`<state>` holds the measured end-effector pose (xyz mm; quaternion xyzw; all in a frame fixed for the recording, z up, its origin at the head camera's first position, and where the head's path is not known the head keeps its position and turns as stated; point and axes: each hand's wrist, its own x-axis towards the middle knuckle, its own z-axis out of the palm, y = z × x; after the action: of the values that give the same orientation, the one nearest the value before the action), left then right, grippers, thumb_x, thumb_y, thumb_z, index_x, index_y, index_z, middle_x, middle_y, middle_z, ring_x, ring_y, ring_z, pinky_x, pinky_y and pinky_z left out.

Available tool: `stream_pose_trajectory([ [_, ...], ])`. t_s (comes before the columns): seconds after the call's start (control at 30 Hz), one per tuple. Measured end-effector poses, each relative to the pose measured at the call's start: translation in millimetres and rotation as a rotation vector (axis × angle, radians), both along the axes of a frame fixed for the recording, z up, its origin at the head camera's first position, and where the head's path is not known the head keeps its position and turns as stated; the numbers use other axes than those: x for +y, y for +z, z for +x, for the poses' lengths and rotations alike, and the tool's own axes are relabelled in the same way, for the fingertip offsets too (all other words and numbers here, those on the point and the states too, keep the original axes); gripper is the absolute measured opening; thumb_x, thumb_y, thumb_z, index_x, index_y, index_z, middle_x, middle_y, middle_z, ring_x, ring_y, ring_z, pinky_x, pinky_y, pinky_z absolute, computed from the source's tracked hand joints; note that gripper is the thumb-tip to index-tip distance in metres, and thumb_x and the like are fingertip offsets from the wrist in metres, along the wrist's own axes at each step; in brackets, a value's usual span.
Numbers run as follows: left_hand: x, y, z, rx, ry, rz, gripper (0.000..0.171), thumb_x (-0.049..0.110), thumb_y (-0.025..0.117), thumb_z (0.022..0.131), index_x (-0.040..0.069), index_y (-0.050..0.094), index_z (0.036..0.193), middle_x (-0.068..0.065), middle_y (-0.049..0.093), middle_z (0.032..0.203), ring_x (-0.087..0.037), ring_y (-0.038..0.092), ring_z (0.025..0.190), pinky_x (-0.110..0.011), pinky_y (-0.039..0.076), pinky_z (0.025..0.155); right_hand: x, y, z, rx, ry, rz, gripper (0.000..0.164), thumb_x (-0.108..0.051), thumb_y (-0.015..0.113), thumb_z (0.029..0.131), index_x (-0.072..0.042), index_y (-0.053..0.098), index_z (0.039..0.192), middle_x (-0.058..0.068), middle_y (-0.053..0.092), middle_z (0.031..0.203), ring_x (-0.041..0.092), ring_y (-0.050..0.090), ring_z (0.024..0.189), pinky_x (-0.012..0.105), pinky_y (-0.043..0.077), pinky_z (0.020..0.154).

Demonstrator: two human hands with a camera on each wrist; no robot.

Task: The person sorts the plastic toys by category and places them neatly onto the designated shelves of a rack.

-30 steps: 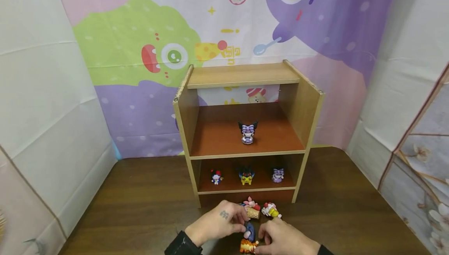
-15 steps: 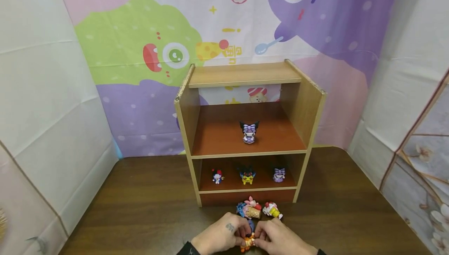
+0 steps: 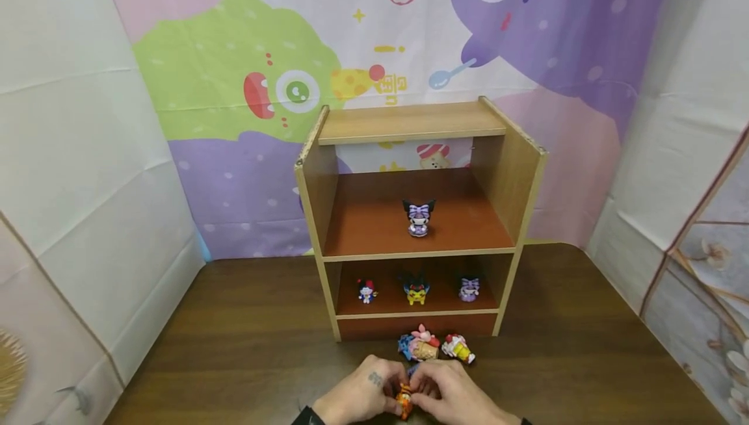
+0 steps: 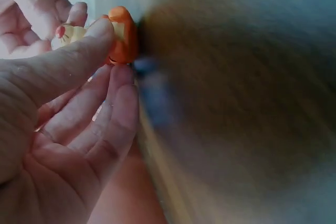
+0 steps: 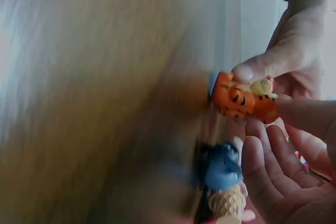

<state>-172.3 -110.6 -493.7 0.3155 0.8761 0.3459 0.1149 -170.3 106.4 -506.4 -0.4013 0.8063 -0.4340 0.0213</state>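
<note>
Both hands meet at a small orange tiger figurine (image 3: 404, 401) with black stripes, near the table's front edge in the head view. It stands upright with its feet close to the tabletop. My left hand (image 3: 365, 389) pinches it low down with thumb and fingers. My right hand (image 3: 456, 391) holds it from the other side, its thumb at the figurine's head in the right wrist view. A bluish-purple figurine (image 3: 413, 369) shows just behind the hands, mostly hidden. Beyond it lie an ice-cream-cone figurine (image 3: 427, 349) with blue and pink parts and a white-and-yellow figurine (image 3: 458, 348).
A wooden shelf unit (image 3: 418, 254) stands behind the hands. On its upper board is a black-eared figurine (image 3: 418, 218). The lower board carries a red-and-white figurine (image 3: 366, 291), a yellow figurine (image 3: 416, 292) and a purple one (image 3: 469, 288). A printed cloth (image 3: 234, 184) hangs behind.
Both hands have closed in on the tiger figurine, which lay on its side and now stands upright between them. The left hand came nearer the front edge; the right moved left.
</note>
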Motion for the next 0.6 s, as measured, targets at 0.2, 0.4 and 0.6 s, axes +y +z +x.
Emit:
stream_pose_trajectory([
  [0.2,-5.1,-7.0,-1.4,-0.013,0.036,0.048,0.026,-0.001,0.087,0.075,0.014,0.066,0.08,0.013,0.066,0.074,0.007,0.054,0.067,-0.012,0.047,0.06,-8.4,-1.9,-1.4,-0.092,0.021,0.025,0.018,-0.005,0.078,0.087,-0.009,0.065,0.1,0.001,0.072,0.086,-0.005,0.061,0.077,0.019,0.055,0.064],
  [0.4,-6.4,-11.4,-0.6,0.093,0.032,-0.01,0.029,-0.001,0.086,0.072,0.015,0.062,0.079,0.016,0.058,0.074,0.006,0.047,0.066,-0.011,0.042,0.059,-9.2,-5.8,-1.3,-0.189,-0.003,0.042,0.013,-0.005,0.079,0.087,-0.006,0.069,0.096,0.0,0.074,0.081,-0.003,0.065,0.071,0.017,0.054,0.063],
  [0.6,-7.2,-12.3,-0.2,0.066,0.029,0.015,0.026,-0.001,0.084,0.075,0.015,0.063,0.081,0.015,0.061,0.075,0.007,0.049,0.066,-0.011,0.044,0.06,-9.5,-6.1,-0.4,-0.228,-0.013,0.049,0.008,-0.008,0.078,0.089,-0.004,0.073,0.094,0.0,0.076,0.08,-0.003,0.066,0.071,0.017,0.054,0.063],
])
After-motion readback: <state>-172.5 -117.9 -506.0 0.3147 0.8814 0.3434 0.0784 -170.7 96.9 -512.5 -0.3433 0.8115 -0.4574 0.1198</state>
